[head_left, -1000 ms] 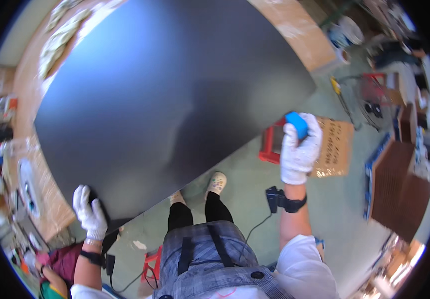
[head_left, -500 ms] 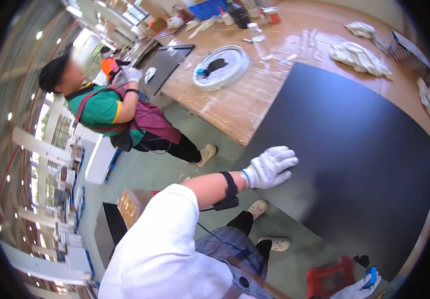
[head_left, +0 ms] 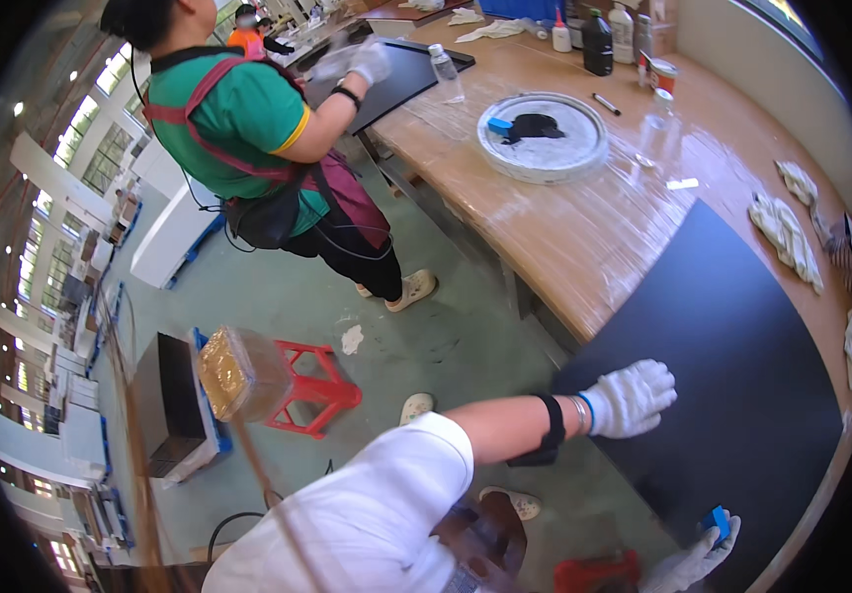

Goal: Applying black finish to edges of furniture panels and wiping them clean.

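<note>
black panel (head_left: 742,376) | large, flat (matte) | on table, overhanging edge | blue block (head_left: 714,521) beside it

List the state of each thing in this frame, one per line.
Black panel: flat, lying on the wooden bench, near corner overhanging.
Left hand: gloved, spread flat on the panel.
Right hand: gloved, gripping a blue block at the panel's edge.
Round tray: flat on the bench, with a dark lump and a blue piece in it.
Clear bottle: upright.
Red stool: upright on the floor.
</note>
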Demonstrator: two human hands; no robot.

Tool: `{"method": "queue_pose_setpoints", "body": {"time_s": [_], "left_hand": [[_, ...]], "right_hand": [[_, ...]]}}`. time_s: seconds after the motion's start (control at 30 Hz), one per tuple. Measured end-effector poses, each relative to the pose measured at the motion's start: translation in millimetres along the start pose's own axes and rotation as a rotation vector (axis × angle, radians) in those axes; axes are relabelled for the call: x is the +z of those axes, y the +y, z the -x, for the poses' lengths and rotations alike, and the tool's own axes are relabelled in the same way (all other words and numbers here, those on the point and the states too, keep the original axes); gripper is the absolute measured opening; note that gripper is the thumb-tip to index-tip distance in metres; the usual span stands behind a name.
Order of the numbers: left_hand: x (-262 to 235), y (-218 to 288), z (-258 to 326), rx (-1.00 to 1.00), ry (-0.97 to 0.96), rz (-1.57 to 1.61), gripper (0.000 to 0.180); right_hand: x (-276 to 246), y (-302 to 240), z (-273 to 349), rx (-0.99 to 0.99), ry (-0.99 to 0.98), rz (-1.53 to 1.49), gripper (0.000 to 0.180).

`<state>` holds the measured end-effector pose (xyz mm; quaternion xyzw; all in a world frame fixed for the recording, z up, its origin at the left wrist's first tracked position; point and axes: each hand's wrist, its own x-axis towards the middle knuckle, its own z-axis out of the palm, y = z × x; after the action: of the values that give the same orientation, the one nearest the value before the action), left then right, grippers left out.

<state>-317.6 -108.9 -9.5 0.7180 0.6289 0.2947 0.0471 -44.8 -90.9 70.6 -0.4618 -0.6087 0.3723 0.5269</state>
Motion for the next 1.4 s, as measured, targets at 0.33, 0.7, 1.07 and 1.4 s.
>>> {"method": "queue_pose_setpoints", "body": {"time_s": [0.33, 0.7, 1.07, 1.4], "left_hand": [[-104.6, -96.3, 214.7, 0.043, 0.125, 0.338, 0.044], [-212.6, -270.6, 475.0, -0.571, 0.069, 0.158, 0.025], [-271.8, -320.8, 542.9, -0.842, 0.172, 0.195, 0.023], [-289.7, -330.9, 553.5, -0.864, 0.329, 0.121, 0.018]], "right_hand": [[143.0, -18.7, 98.9, 0.307, -0.129, -0.199, 0.052], [366.8, -95.6, 175.4, 0.499, -0.215, -0.41, 0.043], [418.7, -128.6, 195.8, 0.522, -0.254, -0.486, 0.038], [420.5, -146.1, 197.1, 0.5, -0.267, -0.474, 0.042]]}}
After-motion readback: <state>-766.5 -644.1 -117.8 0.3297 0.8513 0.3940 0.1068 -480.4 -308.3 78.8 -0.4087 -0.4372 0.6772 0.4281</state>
